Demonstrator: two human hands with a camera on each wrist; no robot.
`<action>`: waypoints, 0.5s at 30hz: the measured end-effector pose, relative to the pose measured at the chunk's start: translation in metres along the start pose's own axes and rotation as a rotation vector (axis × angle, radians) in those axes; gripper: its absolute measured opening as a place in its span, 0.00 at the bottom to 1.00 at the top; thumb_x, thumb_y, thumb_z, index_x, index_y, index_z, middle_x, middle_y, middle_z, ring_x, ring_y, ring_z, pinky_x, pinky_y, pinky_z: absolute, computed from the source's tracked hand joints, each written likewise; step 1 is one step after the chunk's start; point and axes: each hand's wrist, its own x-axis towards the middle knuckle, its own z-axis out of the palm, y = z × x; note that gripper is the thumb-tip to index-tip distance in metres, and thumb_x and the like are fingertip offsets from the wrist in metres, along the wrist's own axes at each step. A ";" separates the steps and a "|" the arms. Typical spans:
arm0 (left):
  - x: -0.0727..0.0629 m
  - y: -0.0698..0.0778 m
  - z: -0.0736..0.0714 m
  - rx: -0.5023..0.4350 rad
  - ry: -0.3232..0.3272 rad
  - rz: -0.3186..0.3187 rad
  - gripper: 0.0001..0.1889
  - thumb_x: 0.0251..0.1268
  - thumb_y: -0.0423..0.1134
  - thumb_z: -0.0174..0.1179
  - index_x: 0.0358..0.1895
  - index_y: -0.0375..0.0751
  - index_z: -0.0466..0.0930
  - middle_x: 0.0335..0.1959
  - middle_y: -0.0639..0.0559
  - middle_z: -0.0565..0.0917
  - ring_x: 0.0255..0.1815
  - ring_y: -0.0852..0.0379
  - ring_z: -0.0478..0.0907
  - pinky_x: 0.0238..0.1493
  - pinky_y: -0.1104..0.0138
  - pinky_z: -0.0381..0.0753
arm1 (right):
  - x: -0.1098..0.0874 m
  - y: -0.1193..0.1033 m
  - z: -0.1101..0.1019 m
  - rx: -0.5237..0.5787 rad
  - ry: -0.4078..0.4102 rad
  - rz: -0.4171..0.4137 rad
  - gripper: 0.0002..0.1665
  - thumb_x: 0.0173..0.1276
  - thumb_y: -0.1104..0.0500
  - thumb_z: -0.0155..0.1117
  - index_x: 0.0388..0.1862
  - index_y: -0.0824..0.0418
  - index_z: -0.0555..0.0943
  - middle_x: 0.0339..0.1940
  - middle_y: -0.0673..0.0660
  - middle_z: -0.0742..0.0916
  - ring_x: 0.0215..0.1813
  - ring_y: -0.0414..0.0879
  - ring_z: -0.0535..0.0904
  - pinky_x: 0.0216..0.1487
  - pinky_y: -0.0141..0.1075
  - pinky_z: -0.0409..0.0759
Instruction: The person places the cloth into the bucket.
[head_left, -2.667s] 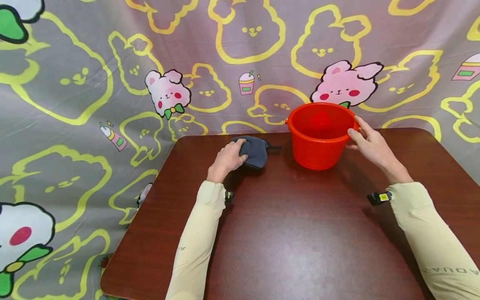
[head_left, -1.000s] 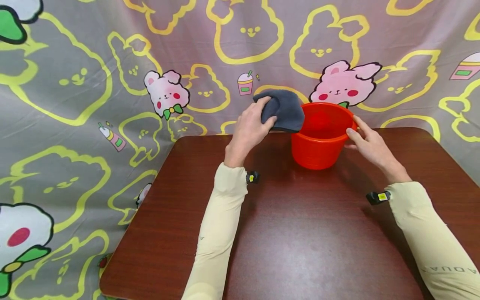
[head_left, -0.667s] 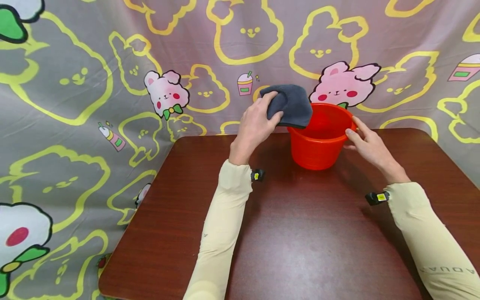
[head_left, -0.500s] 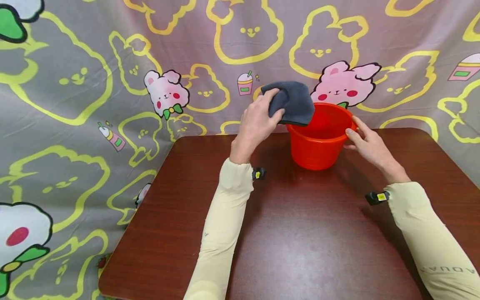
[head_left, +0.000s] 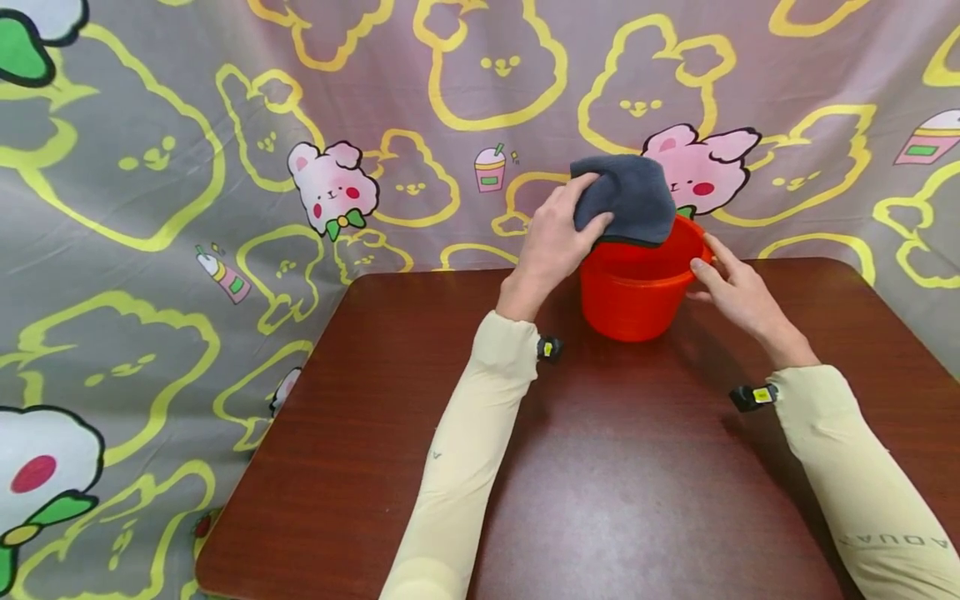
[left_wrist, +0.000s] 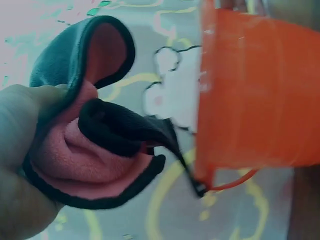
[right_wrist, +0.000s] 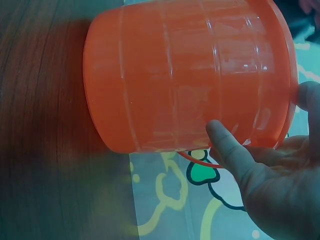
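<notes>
My left hand (head_left: 551, 246) grips a soft dark blue-grey fleece item (head_left: 630, 200) by its left edge, thumb in front. In the left wrist view, pink plush lining (left_wrist: 82, 165), black edging and a dangling black strap (left_wrist: 175, 150) show; I cannot tell its exact kind. It hangs above the mouth of a red plastic bucket (head_left: 630, 310), covering part of the opening. The bucket stands upright on the table. My right hand (head_left: 746, 304) holds the bucket's rim at its right side. In the right wrist view, one finger (right_wrist: 227, 145) touches the outer wall.
The dark red-brown wooden table (head_left: 600, 467) has rounded corners. A patterned cloth backdrop (head_left: 420, 75) hangs just behind the bucket and along the left side. The bucket's thin red handle (right_wrist: 200, 161) hangs down its side.
My left hand has picked the fleece item up off the table and carried it up and rightwards, over the bucket's mouth. My right hand stays on the rim; the bucket has hardly moved.
</notes>
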 end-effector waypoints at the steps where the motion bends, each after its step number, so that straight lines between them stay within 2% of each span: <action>1: 0.002 0.000 0.006 0.002 0.007 -0.010 0.30 0.65 0.48 0.64 0.69 0.47 0.68 0.64 0.48 0.76 0.61 0.56 0.74 0.66 0.70 0.71 | 0.000 0.000 0.000 0.001 0.002 -0.002 0.40 0.77 0.43 0.47 0.82 0.43 0.45 0.72 0.69 0.67 0.45 0.27 0.77 0.41 0.21 0.81; 5: 0.006 -0.003 0.026 0.007 0.034 -0.089 0.30 0.64 0.52 0.64 0.65 0.46 0.66 0.61 0.49 0.72 0.59 0.57 0.72 0.63 0.71 0.73 | 0.001 -0.001 0.001 0.006 0.004 -0.007 0.40 0.77 0.42 0.47 0.81 0.42 0.45 0.72 0.69 0.68 0.44 0.24 0.77 0.41 0.21 0.81; 9: 0.006 -0.005 0.037 -0.027 0.033 -0.166 0.30 0.65 0.56 0.62 0.64 0.48 0.63 0.62 0.49 0.67 0.58 0.58 0.73 0.60 0.71 0.76 | 0.004 -0.001 0.004 0.010 -0.006 -0.003 0.40 0.77 0.42 0.47 0.81 0.41 0.45 0.71 0.69 0.68 0.43 0.25 0.78 0.40 0.20 0.81; 11: 0.006 -0.006 0.039 -0.053 0.024 -0.180 0.30 0.66 0.57 0.60 0.65 0.49 0.62 0.63 0.50 0.64 0.58 0.59 0.72 0.60 0.71 0.77 | 0.003 -0.002 0.004 0.013 -0.008 -0.003 0.40 0.77 0.42 0.46 0.81 0.41 0.44 0.71 0.69 0.69 0.43 0.25 0.79 0.41 0.21 0.81; 15: 0.004 -0.009 0.037 -0.077 0.012 -0.160 0.26 0.71 0.56 0.53 0.65 0.50 0.63 0.66 0.51 0.62 0.59 0.58 0.71 0.62 0.69 0.75 | 0.003 -0.002 0.004 0.013 -0.009 0.000 0.39 0.78 0.43 0.45 0.81 0.42 0.44 0.71 0.70 0.70 0.42 0.26 0.81 0.42 0.22 0.81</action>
